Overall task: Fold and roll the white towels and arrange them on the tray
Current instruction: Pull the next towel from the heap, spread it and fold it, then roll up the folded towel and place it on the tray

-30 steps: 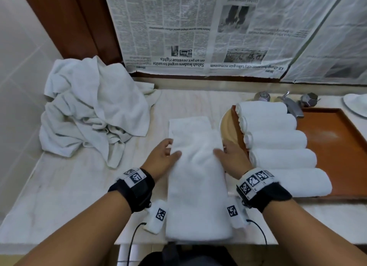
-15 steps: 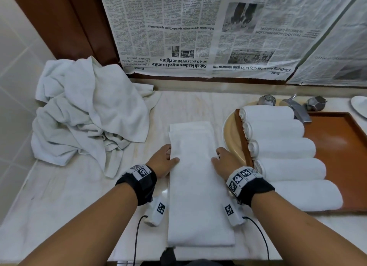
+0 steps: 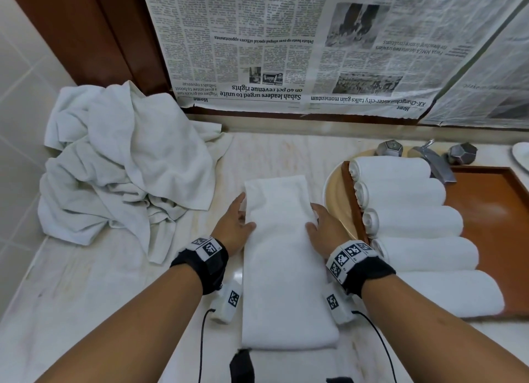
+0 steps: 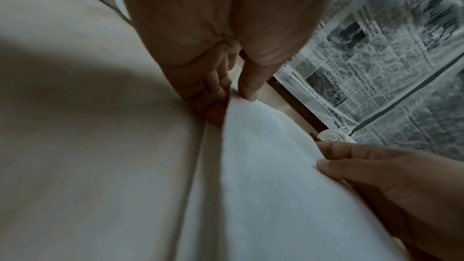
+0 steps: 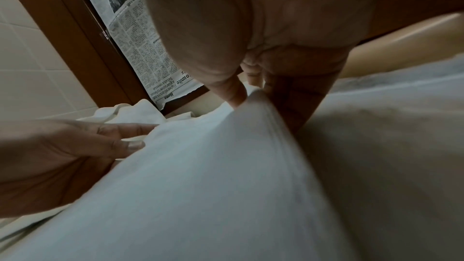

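Note:
A white towel (image 3: pixel 283 262), folded into a long narrow strip, lies flat on the counter in front of me, running away from me. My left hand (image 3: pixel 243 211) lies along its left edge and my right hand (image 3: pixel 315 219) along its right edge, fingers straight and thumbs resting on top. In the left wrist view the left hand (image 4: pixel 236 98) has its thumb on the towel (image 4: pixel 276 166) edge, fingers beside it. The right wrist view shows the right hand (image 5: pixel 253 94) the same way. Several rolled white towels (image 3: pixel 400 199) lie side by side on the brown tray (image 3: pixel 492 211).
A heap of unfolded white towels (image 3: pixel 123 168) covers the counter's back left corner. The tray rests over a beige basin (image 3: pixel 335 193) with a metal tap (image 3: pixel 429 159) behind it. Newspaper (image 3: pixel 286 53) covers the wall. Bare marble counter (image 3: pixel 100 296) lies at the near left.
The towel's top layer has settled into an even flat strip. Both hands have moved from on top of it to its side edges and slid slightly away from me.

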Demonstrator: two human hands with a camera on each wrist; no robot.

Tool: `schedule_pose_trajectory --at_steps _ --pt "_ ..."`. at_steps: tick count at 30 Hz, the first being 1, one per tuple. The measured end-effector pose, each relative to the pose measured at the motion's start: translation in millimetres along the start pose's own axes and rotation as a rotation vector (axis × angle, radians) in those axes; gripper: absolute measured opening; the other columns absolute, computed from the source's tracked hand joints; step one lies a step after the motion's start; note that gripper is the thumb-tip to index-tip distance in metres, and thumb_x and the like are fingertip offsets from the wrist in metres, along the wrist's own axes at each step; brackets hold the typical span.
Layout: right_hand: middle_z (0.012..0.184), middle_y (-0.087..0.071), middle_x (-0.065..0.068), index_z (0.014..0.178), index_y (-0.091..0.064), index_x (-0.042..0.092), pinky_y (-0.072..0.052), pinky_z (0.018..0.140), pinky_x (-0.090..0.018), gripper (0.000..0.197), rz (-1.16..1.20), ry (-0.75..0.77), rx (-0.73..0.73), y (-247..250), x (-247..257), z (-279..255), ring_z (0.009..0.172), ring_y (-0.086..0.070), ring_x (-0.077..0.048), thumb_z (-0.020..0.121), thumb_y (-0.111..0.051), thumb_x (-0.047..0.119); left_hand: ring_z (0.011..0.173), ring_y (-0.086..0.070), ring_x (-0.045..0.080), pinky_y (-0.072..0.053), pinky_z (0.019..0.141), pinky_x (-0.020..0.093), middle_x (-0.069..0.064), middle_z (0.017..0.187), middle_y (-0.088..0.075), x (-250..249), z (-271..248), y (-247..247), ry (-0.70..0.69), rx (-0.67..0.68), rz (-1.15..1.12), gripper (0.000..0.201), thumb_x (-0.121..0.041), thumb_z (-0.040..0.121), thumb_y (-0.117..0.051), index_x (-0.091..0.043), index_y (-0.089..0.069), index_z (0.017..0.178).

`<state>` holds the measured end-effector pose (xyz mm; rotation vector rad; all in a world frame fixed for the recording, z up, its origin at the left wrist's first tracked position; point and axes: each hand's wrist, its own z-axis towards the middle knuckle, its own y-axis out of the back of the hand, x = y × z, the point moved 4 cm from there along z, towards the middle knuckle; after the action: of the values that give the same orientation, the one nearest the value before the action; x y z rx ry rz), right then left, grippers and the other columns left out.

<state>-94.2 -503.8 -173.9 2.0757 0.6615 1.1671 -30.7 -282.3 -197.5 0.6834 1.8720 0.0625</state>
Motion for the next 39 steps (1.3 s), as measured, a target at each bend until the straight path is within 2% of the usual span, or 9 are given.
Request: schedule_pose_trajectory --at_steps 4,7,9,13,19,24,31,36,39 --pt "0.123 -0.061 -0.008 0.155 -0.019 0.024 -0.049 0.08 -0.031 0.065 -0.102 -0.051 0.009 1 2 5 0.093 -0.061 -0.023 0.097 -0.046 0.016 0.112 -0.059 0.018 -0.046 0.102 0.034 -0.003 0.127 -0.054 -8 6 3 -0.066 0.025 0.091 0.083 -0.015 0.095 -0.06 -0.037 -0.007 0.156" --pt "0.135 -0.043 -0.008 0.158 -0.006 0.025 -0.048 0.088 -0.031 0.08 -0.388 -0.024 -0.043 0 11 2 0.11 -0.055 -0.024 0.093 -0.05 0.012 0.133 -0.043 0.024 -0.036 0.113 0.037 0.001 0.155 -0.029 -10 13 3 -0.17 0.01 0.331 0.082 -0.012 0.095 -0.059 -0.031 -0.008 0.157" --pt "0.138 -0.032 -0.009 0.156 -0.013 0.024 -0.047 0.09 -0.032 0.083 -0.489 0.097 -0.102 -3 19 -4 0.116 -0.047 -0.026 0.087 -0.053 0.005 0.147 -0.018 0.028 -0.021 0.12 0.039 -0.001 0.165 -0.002 -12 15 1 -0.226 -0.014 0.516 0.076 -0.015 0.095 -0.059 -0.03 -0.017 0.156" --pt "0.124 -0.042 -0.004 0.128 -0.048 0.021 -0.047 0.083 -0.033 0.048 -0.557 0.264 -0.015 -12 26 -17 0.107 -0.048 -0.025 0.083 -0.053 0.002 0.146 -0.016 0.026 -0.027 0.116 0.044 -0.002 0.162 -0.018 -27 10 -15 -0.452 0.096 0.929 0.057 -0.029 0.096 -0.057 -0.032 -0.037 0.149" --pt "0.128 -0.042 -0.002 0.134 -0.045 0.021 -0.048 0.084 -0.034 0.048 -0.542 0.261 0.114 -22 9 -52 0.113 -0.048 -0.023 0.088 -0.053 0.011 0.151 0.009 0.014 -0.017 0.12 0.046 -0.008 0.163 0.017 -10 21 -16 -0.253 0.31 1.156 0.068 -0.047 0.103 -0.034 -0.03 0.005 0.157" --pt "0.165 0.001 -0.011 0.158 -0.012 0.018 -0.016 0.122 -0.039 0.074 -0.644 0.351 0.285 -36 -10 -102 0.152 -0.005 -0.027 0.096 -0.05 0.029 0.151 -0.008 0.023 -0.018 0.121 0.04 0.006 0.165 -0.007 -29 -29 -36 -0.414 0.259 1.045 0.062 -0.035 0.105 -0.034 -0.014 -0.008 0.157" --pt "0.159 0.033 -0.003 0.157 0.014 0.022 0.0 0.122 -0.045 0.077 -0.67 0.388 0.407 -51 -45 -142 0.151 0.02 -0.02 0.103 -0.034 0.048 0.151 -0.012 0.022 -0.016 0.12 0.036 0.006 0.165 -0.003 19 -133 -58 -0.455 0.316 1.122 0.062 -0.039 0.103 -0.038 -0.015 -0.017 0.156" --pt "0.163 0.023 -0.007 0.159 0.003 0.02 0.0 0.122 -0.044 0.073 -0.641 0.455 0.359 -57 -63 -176 0.152 0.013 -0.022 0.103 -0.036 0.046 0.125 -0.055 0.031 -0.049 0.098 0.042 0.012 0.146 -0.049 45 -203 -83 -0.473 0.206 1.032 0.059 -0.047 0.084 -0.067 -0.017 -0.058 0.134" --pt "0.157 -0.03 -0.013 0.147 -0.041 0.017 -0.029 0.115 -0.046 0.053 -0.519 0.539 0.203 -58 -76 -201 0.143 -0.032 -0.033 0.098 -0.052 0.032 0.097 -0.066 0.028 -0.058 0.074 0.037 0.011 0.121 -0.062 62 -231 -95 -0.481 0.112 1.041 0.068 -0.046 0.063 -0.086 -0.018 -0.065 0.121"
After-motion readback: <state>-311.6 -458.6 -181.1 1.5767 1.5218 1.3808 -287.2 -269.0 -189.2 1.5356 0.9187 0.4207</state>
